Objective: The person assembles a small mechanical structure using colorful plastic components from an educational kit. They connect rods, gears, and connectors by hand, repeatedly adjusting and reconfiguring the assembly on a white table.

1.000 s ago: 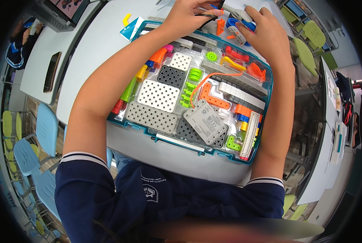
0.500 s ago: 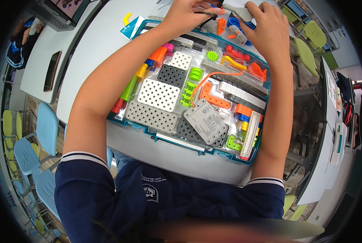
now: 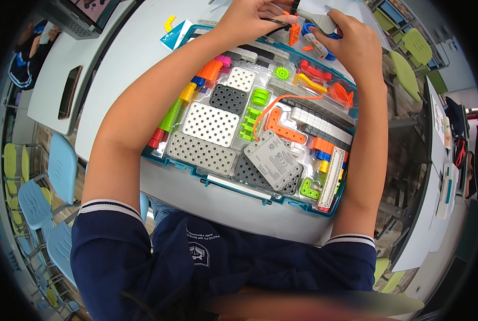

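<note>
Joining small parts (grey, orange) (image 3: 303, 18), both hands (image 3: 249, 18) above the kit tray (image 3: 260, 195).

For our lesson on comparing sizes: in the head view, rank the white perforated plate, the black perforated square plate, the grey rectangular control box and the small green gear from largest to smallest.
1. White perforated plate
2. Grey rectangular control box
3. Black perforated square plate
4. Small green gear

The box lies atop other parts, slightly nearer the camera, so ranks 2 and 3 are unsure.

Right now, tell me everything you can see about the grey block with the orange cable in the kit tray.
The grey block is a flat, squarish plastic piece with rounded corners, small holes along its rim and a pale label on top. It lies tilted on dark perforated plates near the front of the teal tray. A thin orange cable appears to run from near its upper corner and arcs toward the tray's back. Neither hand touches it.
</note>
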Demonstrator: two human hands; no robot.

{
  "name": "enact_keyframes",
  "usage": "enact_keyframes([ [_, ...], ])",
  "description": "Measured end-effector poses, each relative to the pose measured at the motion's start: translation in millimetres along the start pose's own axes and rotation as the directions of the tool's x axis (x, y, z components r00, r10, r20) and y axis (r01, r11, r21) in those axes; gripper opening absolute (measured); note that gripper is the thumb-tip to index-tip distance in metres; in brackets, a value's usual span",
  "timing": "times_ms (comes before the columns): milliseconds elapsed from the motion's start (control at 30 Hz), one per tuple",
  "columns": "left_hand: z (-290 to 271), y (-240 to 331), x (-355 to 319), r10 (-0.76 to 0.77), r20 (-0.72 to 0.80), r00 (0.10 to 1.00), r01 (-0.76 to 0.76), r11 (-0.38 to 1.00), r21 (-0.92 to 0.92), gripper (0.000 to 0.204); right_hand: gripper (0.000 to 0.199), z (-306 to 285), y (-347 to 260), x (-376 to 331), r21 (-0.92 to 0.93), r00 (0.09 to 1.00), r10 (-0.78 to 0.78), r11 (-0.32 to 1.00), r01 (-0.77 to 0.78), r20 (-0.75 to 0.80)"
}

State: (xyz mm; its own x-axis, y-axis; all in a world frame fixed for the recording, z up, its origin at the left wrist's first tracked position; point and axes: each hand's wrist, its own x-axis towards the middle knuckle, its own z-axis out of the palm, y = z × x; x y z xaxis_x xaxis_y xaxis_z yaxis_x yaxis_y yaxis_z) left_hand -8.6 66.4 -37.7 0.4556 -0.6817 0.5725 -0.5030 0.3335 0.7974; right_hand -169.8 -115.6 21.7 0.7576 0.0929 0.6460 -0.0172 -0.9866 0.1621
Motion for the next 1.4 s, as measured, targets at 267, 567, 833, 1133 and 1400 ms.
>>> enact_keyframes([
  [267, -4, 15, -1, 0.004, 0.081, 0.997, -0.012, 0.994, 0.105, 0.038, 0.043, -18, 0, 0, 0.18, 0.97, 0.059, 0.978, -0.103, 0.236],
  [567, 0, 13, -2, 0.077, 0.09, 0.993, -0.093, 0.978, 0.186, 0.037, 0.047, -10, 10, -4, 0.306, 0.954, 0.067, 0.938, -0.16, 0.292],
  [833, -13, 11, 3, 0.073, 0.014, 0.997, -0.074, 0.988, 0.134, 0.035, 0.039, -21, 61, -22, 0.126, 0.899, 0.336, 0.916, -0.382, 0.282],
  [1133, -5, 9, -3, 0.153, 0.027, 0.988, -0.154, 0.939, 0.309, 0.05, 0.042, 15, 54, -22, -0.189, 0.91, 0.287, 0.953, -0.238, 0.301],
  [1400, -4, 11, -2, 0.172, -0.005, 0.985, -0.16, 0.93, 0.331, 0.041, 0.032, 24, 61, -4, -0.352, 0.924, 0.228, 0.929, -0.112, 0.308],
])
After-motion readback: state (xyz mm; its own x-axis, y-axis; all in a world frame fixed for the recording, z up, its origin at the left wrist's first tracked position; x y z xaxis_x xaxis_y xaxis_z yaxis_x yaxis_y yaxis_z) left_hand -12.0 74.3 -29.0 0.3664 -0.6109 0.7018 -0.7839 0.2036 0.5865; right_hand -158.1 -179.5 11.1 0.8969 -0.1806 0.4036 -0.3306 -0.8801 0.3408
